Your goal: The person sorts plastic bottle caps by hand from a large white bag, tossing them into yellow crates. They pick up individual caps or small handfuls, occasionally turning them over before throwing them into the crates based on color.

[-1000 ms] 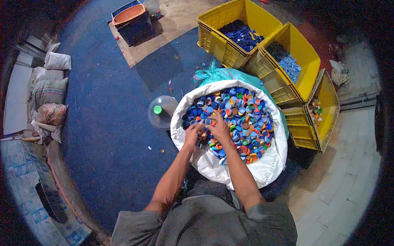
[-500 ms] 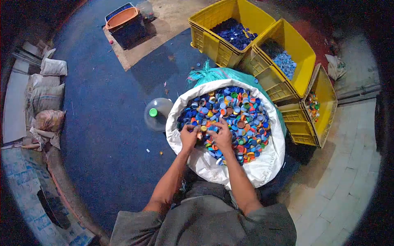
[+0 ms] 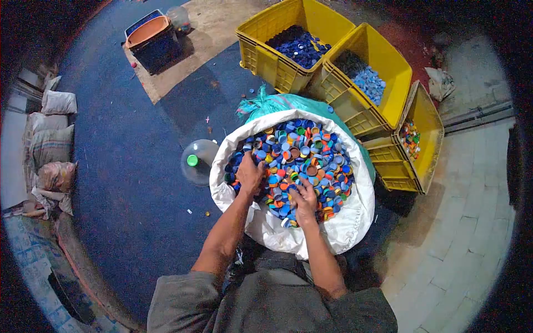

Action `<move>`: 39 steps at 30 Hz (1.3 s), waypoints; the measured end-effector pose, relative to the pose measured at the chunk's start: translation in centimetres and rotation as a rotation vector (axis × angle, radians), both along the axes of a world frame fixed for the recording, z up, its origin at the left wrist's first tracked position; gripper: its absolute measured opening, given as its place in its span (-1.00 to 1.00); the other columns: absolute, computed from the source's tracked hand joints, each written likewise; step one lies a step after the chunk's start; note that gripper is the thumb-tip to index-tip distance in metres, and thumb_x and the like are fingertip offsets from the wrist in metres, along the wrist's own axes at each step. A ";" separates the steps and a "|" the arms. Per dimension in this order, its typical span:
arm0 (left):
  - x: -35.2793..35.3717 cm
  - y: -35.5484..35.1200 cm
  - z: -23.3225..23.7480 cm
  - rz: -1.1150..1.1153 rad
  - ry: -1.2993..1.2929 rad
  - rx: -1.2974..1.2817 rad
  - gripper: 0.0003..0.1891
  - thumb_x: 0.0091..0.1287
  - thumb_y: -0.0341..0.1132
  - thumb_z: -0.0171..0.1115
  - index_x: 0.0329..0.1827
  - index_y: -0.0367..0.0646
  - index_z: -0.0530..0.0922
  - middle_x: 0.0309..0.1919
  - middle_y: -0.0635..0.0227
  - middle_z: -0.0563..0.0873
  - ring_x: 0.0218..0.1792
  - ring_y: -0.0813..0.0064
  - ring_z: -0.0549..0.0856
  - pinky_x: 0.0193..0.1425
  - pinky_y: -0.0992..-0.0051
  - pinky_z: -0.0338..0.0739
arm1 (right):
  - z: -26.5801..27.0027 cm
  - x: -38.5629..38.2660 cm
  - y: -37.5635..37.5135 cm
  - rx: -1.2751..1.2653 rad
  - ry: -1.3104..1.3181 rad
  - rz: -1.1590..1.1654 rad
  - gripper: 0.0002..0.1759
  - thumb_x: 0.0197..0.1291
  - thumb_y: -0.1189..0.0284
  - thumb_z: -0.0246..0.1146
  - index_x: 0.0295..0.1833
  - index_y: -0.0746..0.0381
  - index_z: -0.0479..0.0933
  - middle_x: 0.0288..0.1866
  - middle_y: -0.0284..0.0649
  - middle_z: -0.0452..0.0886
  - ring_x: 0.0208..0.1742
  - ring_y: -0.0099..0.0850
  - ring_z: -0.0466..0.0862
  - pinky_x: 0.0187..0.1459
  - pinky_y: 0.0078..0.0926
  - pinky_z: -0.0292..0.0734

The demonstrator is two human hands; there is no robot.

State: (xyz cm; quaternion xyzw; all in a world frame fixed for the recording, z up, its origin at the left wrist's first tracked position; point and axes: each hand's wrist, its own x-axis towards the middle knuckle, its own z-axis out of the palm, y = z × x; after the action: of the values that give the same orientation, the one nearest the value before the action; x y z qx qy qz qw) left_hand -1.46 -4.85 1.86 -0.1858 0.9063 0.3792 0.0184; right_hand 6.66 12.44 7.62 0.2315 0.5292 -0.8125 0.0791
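I'm on the head view, and here's the sack, white, rim rolled down, centre of the frame, full of loose caps. Step in hand, as I judge it: picking through those caps by hand. My left hand is down among them at the sack's left side; its fingertips are partly hidden, so I can't tell whether they're pinched on anything. My right hand is over the lower middle of the pile, fingers loosely apart by the look of it, but whether a cap sits between them I can't tell either. From here, I'd say, the next move calls for a light fingertip pinch, one cap singled out without dragging its neighbours.

Now the count! Two hands. One white sack, one teal bag just behind it. Three yellow crates, upper right: one with dark blue caps, one with light blue, one with mixed colours. One clear jar with one green lid, left of the sack. One orange tub, upper left. Caps in the sack? Far too many, overlapping; no count from me.
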 end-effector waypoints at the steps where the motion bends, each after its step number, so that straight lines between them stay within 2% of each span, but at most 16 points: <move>1: -0.1 0.0 0.1 -0.016 -0.016 -0.024 -0.50 0.09 -0.21 0.37 0.04 -0.21 0.41 -0.13 0.04 0.65 -0.09 0.03 0.64 -0.03 0.18 0.50 | -0.2 0.1 0.0 0.006 -0.006 0.001 -0.35 0.07 0.53 0.36 0.28 0.30 0.26 -0.10 -0.20 0.53 -0.50 -0.64 0.43 -0.50 -0.69 0.31; 4: -0.4 -0.3 -1.4 -0.034 -0.035 -0.036 -0.53 0.09 -0.22 0.37 0.00 -0.22 0.41 -0.14 0.02 0.64 -0.10 -0.02 0.64 -0.03 0.15 0.51 | -1.0 0.2 0.2 -0.064 -0.019 -0.005 -0.41 0.08 0.47 0.37 0.22 0.23 0.32 -0.08 -0.24 0.55 -0.45 -0.63 0.45 -0.47 -0.66 0.35; 7: -0.1 -0.8 -2.0 -0.044 0.108 -0.010 -0.55 0.11 -0.24 0.37 0.01 -0.23 0.45 -0.19 0.11 0.66 -0.19 0.11 0.68 -0.16 0.22 0.56 | -1.0 0.0 0.3 -0.202 -0.068 -0.064 -0.55 0.16 0.38 0.28 0.16 0.20 0.38 -0.07 -0.26 0.58 -0.41 -0.57 0.49 -0.43 -0.60 0.40; 10: 0.3 -0.3 -0.7 0.219 0.047 0.657 -0.63 0.19 -0.22 0.27 0.01 -0.22 0.51 -0.23 0.27 0.65 -0.29 0.35 0.67 -0.32 0.41 0.57 | -1.1 -0.4 0.4 -0.421 -0.118 -0.148 -0.61 0.20 0.29 0.16 0.09 0.23 0.43 -0.15 -0.21 0.59 -0.40 -0.47 0.53 -0.35 -0.47 0.44; 13: 1.8 -1.3 2.4 0.251 -0.214 1.597 -0.66 0.27 -0.19 0.12 0.03 -0.19 0.55 -0.25 0.37 0.63 -0.36 0.51 0.62 -0.39 0.57 0.53 | -0.4 -0.8 0.3 -0.565 -0.204 -0.219 -0.63 0.16 0.28 0.05 0.00 0.27 0.46 -0.12 -0.13 0.60 -0.24 -0.31 0.58 -0.19 -0.36 0.47; 14: 2.3 -1.6 1.9 0.205 -0.243 1.749 -0.64 0.29 -0.17 0.02 0.02 -0.18 0.56 -0.23 0.33 0.64 -0.35 0.47 0.63 -0.38 0.56 0.54 | -0.4 -0.9 0.3 -0.618 -0.212 -0.224 -0.64 0.17 0.29 0.04 0.00 0.28 0.45 -0.12 -0.12 0.60 -0.21 -0.29 0.58 -0.15 -0.35 0.46; 18: 3.0 -0.3 2.9 0.317 -0.290 1.796 -0.58 0.28 -0.11 0.02 0.07 -0.20 0.52 -0.05 0.23 0.66 -0.13 0.37 0.65 -0.20 0.44 0.62 | -0.4 -1.0 0.4 -0.736 -0.180 -0.236 -0.62 0.17 0.33 0.00 0.01 0.34 0.44 -0.09 -0.05 0.58 -0.05 -0.20 0.55 -0.02 -0.28 0.45; 23: 3.0 0.5 1.0 0.303 -0.342 1.851 -0.73 0.27 -0.27 0.13 -0.03 -0.19 0.53 -0.08 0.22 0.65 -0.12 0.35 0.66 -0.09 0.36 0.65 | -3.0 -0.9 0.7 -0.937 -0.069 -0.257 -0.65 0.11 0.36 0.04 -0.09 0.43 0.39 -0.12 0.04 0.54 -0.01 -0.13 0.53 0.12 -0.22 0.40; 27: 1.8 2.0 2.9 0.401 -0.331 1.831 -0.77 0.27 -0.27 0.12 -0.09 -0.20 0.51 -0.20 0.26 0.63 -0.15 0.33 0.64 -0.10 0.35 0.64 | -1.5 -1.7 0.4 -0.844 -0.167 -0.358 -0.66 0.07 0.39 0.05 -0.13 0.46 0.37 -0.19 0.04 0.52 -0.14 -0.14 0.51 0.10 -0.23 0.39; 30: -1.4 3.2 3.9 0.424 -0.290 1.838 -0.78 0.29 -0.26 0.11 -0.12 -0.22 0.50 -0.23 0.25 0.61 -0.18 0.32 0.62 -0.13 0.37 0.61 | -5.7 -4.6 1.9 -0.977 -0.027 -0.312 -0.80 0.07 0.34 0.08 -0.33 0.28 0.41 -0.24 0.03 0.53 -0.09 -0.08 0.53 0.08 -0.14 0.42; 33: -8.7 5.4 10.2 0.462 -0.254 2.001 -0.71 0.29 -0.16 0.12 -0.21 -0.26 0.46 -0.32 0.19 0.60 -0.30 0.32 0.60 -0.18 0.41 0.56 | 2.3 -12.3 1.3 -0.931 0.039 -0.483 -0.77 0.11 0.26 0.06 -0.47 0.17 0.39 -0.26 0.00 0.54 -0.07 -0.05 0.54 0.07 -0.01 0.43; 34: -11.9 6.0 12.3 0.478 -0.245 2.083 -0.67 0.29 -0.11 0.12 -0.25 -0.28 0.45 -0.37 0.16 0.59 -0.36 0.32 0.59 -0.20 0.42 0.54 | 1.5 -15.7 2.1 -1.087 0.449 -0.284 -0.74 0.14 0.22 0.03 -0.41 0.18 0.42 -0.23 -0.02 0.55 -0.05 -0.03 0.53 0.14 0.05 0.39; 35: -14.6 5.9 14.0 0.267 -0.086 2.056 -0.63 0.29 -0.07 0.12 -0.18 -0.28 0.44 -0.28 0.14 0.59 -0.28 0.28 0.58 -0.10 0.34 0.50 | 6.2 -18.7 2.3 -0.961 0.335 -0.358 -0.71 0.14 0.18 0.03 -0.33 0.20 0.43 -0.18 0.00 0.56 -0.02 0.01 0.52 0.20 0.13 0.33; 36: -17.4 5.9 15.7 0.083 0.086 2.019 -0.58 0.28 -0.03 0.11 -0.12 -0.27 0.43 -0.19 0.11 0.58 -0.20 0.24 0.57 -0.01 0.26 0.46 | 12.2 -20.3 1.9 -0.867 0.333 -0.322 -0.74 0.10 0.25 0.02 -0.41 0.23 0.36 -0.32 -0.07 0.51 -0.05 -0.09 0.51 0.17 0.04 0.32; 37: -19.2 6.1 19.2 0.119 0.140 2.169 -0.58 0.28 -0.02 0.11 -0.04 -0.22 0.43 -0.04 0.10 0.56 -0.05 0.17 0.54 0.14 0.13 0.40 | 11.6 -23.2 3.2 -1.006 0.356 -0.259 -0.70 0.03 0.31 0.01 -0.34 0.39 0.35 -0.16 0.10 0.50 0.02 0.01 0.47 0.22 0.07 0.28; 39: -21.3 4.9 21.5 0.001 0.237 2.113 -0.51 0.24 0.00 0.14 -0.03 -0.29 0.40 -0.02 0.03 0.51 0.01 0.11 0.48 0.16 0.11 0.37 | 14.4 -25.6 4.1 -0.972 0.451 -0.147 -0.62 -0.04 0.39 0.03 -0.25 0.55 0.30 0.11 0.32 0.37 0.23 0.16 0.34 0.36 0.10 0.15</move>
State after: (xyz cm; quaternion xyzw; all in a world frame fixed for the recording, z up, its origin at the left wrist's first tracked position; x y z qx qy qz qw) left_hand -22.72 0.09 23.37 -0.0379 0.1132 0.9895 0.0819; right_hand -18.97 16.56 22.03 0.0244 0.0784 -0.9966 0.0044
